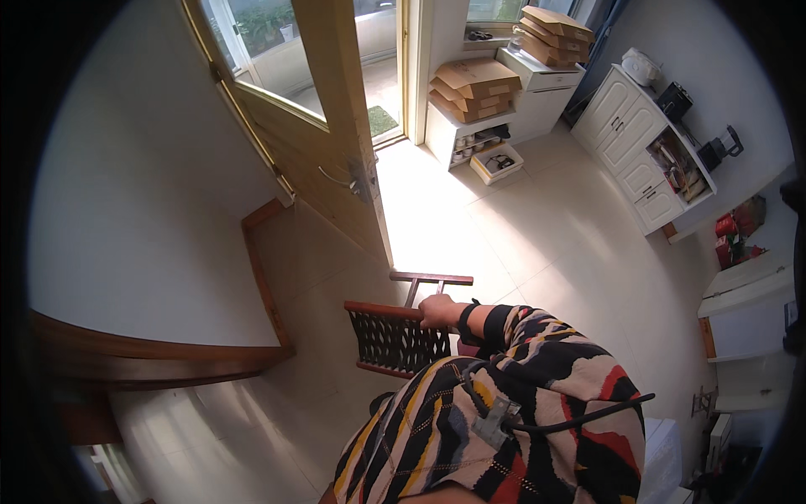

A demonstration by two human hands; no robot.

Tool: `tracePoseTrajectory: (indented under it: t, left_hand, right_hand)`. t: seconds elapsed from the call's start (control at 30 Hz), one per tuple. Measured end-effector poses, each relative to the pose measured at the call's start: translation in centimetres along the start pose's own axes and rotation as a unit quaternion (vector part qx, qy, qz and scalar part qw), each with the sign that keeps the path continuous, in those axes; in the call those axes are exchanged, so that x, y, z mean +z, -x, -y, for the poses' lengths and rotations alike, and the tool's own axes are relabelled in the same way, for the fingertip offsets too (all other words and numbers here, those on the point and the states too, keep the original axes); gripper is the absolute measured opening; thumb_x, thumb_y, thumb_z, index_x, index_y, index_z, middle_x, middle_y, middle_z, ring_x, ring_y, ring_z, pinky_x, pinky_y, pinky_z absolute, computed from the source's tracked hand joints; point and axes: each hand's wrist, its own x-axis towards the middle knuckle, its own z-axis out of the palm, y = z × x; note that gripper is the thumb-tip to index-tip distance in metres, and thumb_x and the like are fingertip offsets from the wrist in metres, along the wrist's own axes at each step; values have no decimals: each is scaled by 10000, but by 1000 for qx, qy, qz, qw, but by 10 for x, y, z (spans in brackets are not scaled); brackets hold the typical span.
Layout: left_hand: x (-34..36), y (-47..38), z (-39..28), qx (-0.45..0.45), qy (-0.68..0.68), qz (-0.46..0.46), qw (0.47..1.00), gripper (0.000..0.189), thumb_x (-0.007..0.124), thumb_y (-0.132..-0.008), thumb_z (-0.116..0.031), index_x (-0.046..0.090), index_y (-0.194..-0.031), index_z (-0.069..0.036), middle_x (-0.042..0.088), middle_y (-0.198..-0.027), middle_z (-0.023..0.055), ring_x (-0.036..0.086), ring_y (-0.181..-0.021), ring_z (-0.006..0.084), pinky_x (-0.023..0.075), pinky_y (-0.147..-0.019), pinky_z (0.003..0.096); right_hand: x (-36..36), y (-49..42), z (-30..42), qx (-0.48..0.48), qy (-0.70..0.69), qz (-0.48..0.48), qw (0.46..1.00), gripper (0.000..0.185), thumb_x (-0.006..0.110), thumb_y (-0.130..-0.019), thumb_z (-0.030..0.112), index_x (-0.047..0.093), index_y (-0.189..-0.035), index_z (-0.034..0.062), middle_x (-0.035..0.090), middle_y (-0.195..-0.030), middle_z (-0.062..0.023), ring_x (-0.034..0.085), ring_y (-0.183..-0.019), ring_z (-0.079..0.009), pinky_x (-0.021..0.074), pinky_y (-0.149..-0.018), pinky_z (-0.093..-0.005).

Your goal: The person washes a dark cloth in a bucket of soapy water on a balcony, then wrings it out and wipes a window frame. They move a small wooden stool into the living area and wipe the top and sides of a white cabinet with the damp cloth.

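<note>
My right hand (437, 312) grips the reddish-brown wooden top rail of a small folding stool (400, 337). The stool has a seat of dark woven straps, which hangs tilted to the left of the hand. A wooden crossbar on two legs (431, 277) shows just beyond my fingers. A black strap (468, 321) goes round my wrist. The patterned sleeve and shirt hide part of the stool's near side. My left hand is out of view. Ahead of the stool stands an open wooden door (327, 151) with a glass pane and a metal handle.
Flat cardboard boxes are stacked on a low white shelf unit (441, 129) and a white cabinet (551, 80). A white bin (497, 164) sits on the floor. Another white cabinet (620, 135) stands at the right. A wooden-edged wall (261, 283) is at the left. A green mat (381, 121) lies outside the doorway.
</note>
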Motion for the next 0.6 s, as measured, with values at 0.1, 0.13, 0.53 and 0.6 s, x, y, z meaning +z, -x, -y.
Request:
tracePoseTrajectory:
  t: [0.1, 0.13, 0.53, 0.6]
  left_hand:
    - [-21, -42, -8, 27, -40, 45, 998, 771, 664, -864, -621, 639, -1193, 76, 720, -1017, 222, 716, -899, 296, 561, -765, 403]
    - [-33, -53, -12, 34, -55, 55, 996, 769, 664, -866, -620, 639, -1194, 75, 719, -1017, 222, 716, -899, 296, 561, -764, 404]
    - [-32, -154, -80, 64, -178, 149, 971, 743, 657, -880, -604, 634, -1211, 60, 718, -1014, 226, 715, -899, 297, 561, -764, 408]
    - [-17, -166, -92, 68, -191, 159, 966, 738, 656, -882, -602, 633, -1214, 58, 717, -1014, 226, 714, -899, 298, 561, -764, 409]
  right_hand:
    - [34, 3, 15, 42, -27, -41, 998, 361, 738, -719, 388, 750, -922, 89, 728, -892, -168, 704, -886, -361, 560, -781, -451]
    - [47, -3, 35, 46, -47, -50, 997, 360, 739, -716, 388, 751, -916, 89, 728, -888, -168, 704, -883, -361, 560, -777, -454]
    - [49, 0, 35, 204, -157, -142, 956, 361, 710, -723, 324, 757, -939, 39, 734, -934, -197, 716, -882, -375, 569, -791, -465]
    - [50, 3, 14, 236, -172, -168, 942, 366, 706, -725, 326, 754, -944, 37, 735, -933, -195, 716, -878, -376, 569, -789, -466]
